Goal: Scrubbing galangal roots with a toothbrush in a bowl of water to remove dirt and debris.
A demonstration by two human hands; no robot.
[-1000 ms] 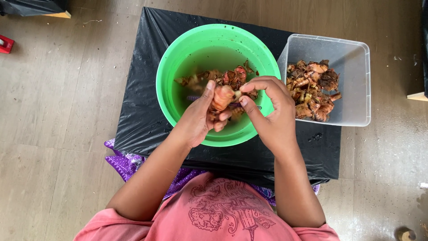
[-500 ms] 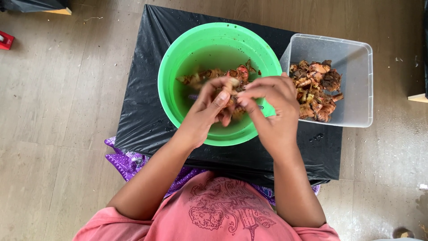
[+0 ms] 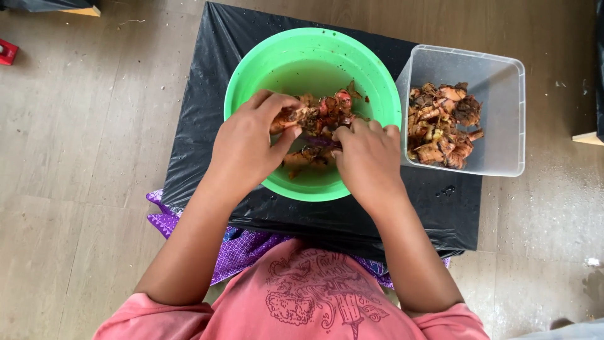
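Observation:
A green plastic bowl [image 3: 264, 69] sits on a black plastic sheet [image 3: 207, 119] and holds cloudy water with several reddish-brown root pieces [image 3: 330, 107]. My left hand [image 3: 248, 141] is over the bowl's near left side, its fingers closed on one orange-brown root piece [image 3: 286, 118]. My right hand [image 3: 368, 157] is over the bowl's near right side, fingers curled down into the pile; what its fingertips grip is hidden.
A clear plastic tub [image 3: 497, 107] to the right of the bowl holds a heap of brown root pieces [image 3: 443, 126]. Purple patterned cloth [image 3: 236, 249] shows under the sheet's near edge. Wooden floor [image 3: 82, 145] surrounds the sheet.
Both hands have dropped lower into the bowl. The root piece held up between them earlier is now at my left fingertips, down by the pile.

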